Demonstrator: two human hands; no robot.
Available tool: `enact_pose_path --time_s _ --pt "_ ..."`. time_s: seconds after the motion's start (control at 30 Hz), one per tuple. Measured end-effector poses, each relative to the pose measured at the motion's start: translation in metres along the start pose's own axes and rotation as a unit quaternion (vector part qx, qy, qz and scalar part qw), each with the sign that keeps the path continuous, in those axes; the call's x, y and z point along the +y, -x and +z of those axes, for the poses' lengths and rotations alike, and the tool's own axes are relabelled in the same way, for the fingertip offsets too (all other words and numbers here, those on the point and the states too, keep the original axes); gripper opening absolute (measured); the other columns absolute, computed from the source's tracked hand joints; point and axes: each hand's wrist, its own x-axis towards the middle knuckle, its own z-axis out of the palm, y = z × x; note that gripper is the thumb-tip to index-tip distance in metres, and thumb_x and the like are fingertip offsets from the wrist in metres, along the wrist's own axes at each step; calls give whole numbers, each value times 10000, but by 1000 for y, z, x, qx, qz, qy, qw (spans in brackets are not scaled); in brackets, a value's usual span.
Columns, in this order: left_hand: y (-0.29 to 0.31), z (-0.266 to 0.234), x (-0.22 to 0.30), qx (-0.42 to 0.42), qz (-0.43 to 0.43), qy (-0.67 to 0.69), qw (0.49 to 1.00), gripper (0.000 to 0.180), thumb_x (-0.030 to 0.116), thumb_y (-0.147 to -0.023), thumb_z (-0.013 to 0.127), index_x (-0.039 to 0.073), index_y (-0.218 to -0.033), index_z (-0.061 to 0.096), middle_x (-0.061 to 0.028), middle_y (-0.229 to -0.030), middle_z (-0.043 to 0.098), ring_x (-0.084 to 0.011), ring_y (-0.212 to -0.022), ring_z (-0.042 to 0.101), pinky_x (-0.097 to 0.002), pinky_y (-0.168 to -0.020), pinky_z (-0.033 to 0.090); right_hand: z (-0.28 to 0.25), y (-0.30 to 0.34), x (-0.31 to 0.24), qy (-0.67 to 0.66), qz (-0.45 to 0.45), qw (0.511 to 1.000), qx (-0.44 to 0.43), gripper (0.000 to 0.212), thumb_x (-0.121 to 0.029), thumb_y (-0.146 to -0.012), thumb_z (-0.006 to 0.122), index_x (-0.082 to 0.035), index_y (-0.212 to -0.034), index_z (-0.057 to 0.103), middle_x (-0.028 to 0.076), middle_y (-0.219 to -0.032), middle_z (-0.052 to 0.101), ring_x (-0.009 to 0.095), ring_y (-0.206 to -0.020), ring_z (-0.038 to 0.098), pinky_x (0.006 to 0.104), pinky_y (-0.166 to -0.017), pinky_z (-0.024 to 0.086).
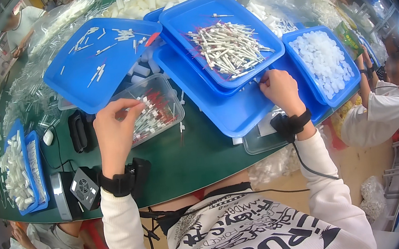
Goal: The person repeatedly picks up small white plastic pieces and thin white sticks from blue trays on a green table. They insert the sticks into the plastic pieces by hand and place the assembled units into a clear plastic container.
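My left hand [119,125] is closed in a pinch at the left side of a clear plastic box [178,111]. Anything between its fingertips is too small to make out. Inside the box lie many thin white sticks with red ends [151,119]. On the right, my right hand [281,88] has its fingers curled together over the edge of a large blue tray [231,115], and what they hold, if anything, is hidden. Just above that hand, a stacked blue tray [177,22] carries a heap of similar white sticks [227,49].
Another blue tray [83,89] with scattered sticks tilts at the back left. A tray of translucent white pieces [324,62] sits at the right. Near the left edge are trays of white parts [16,172], a black case [79,131] and a small black box [85,188]. Other people sit nearby.
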Motion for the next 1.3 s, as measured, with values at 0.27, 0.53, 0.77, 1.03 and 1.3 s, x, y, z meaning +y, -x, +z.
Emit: enact_pose_path --time_s 0.27,0.53,0.77,1.03,1.3 --pt "6 -3 -18 -6 -16 107 994 166 121 -888 656 -33 -949 671 -61 -853 695 -91 -752 623 -234 -671 498 -39 33 -14 -142 -14 989 43 91 -86 -742 681 -35 -810 651 113 -742 691 294 -687 667 366 -618 514" --pt "0 5 -27 -2 -22 2 1000 223 185 -937 608 -17 -1014 666 -44 -808 661 -62 -651 547 -224 -573 432 -36 40 -7 -70 -93 992 42 129 -26 -795 635 -46 -915 679 121 -807 687 318 -719 642 388 -655 501" --pt "3 -1 -28 -79 -104 188 973 314 192 -959 558 42 -1227 622 13 -673 525 -50 -582 501 -237 -538 391 -68 52 -41 -109 -98 989 1 126 -39 -817 615 -56 -919 686 106 -846 676 296 -709 639 369 -644 503" --pt "0 -3 2 -126 -69 -195 970 531 166 -884 635 70 -1382 479 -66 -696 553 -187 -615 562 -291 -611 458 -66 58 -78 -272 -180 945 -11 123 -53 -827 641 -57 -945 677 98 -834 674 259 -661 643 330 -600 510" --pt "7 1 -21 -46 130 -115 984 376 -73 -813 571 37 -1170 611 -136 -788 620 -230 -716 643 -328 -682 505 -47 45 -124 -452 -221 859 -97 124 -111 -916 601 -24 -1003 588 77 -821 661 175 -699 613 276 -637 469"
